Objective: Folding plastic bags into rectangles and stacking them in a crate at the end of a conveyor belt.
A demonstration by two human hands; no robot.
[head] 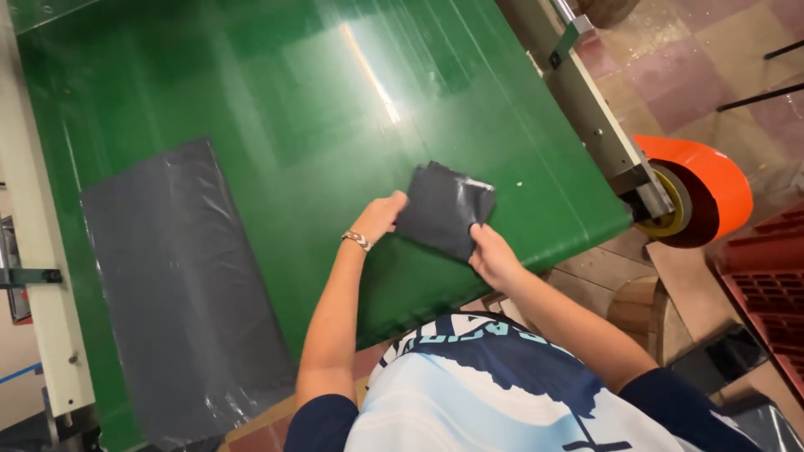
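Note:
A small folded dark grey plastic bag (442, 209) lies on the green conveyor belt (335, 109) near its front edge. My left hand (381, 215), with a bracelet on the wrist, grips the bag's left side. My right hand (494, 255) pinches its lower right corner. A larger flat grey plastic bag (180, 293) lies spread out on the belt to the left, apart from both hands.
A cream metal frame (38, 251) runs along the belt's left side and a grey rail (586, 109) along its right. An orange roller guard (703, 188) sits at the right end. A red plastic crate (766, 285) and tiled floor lie to the right.

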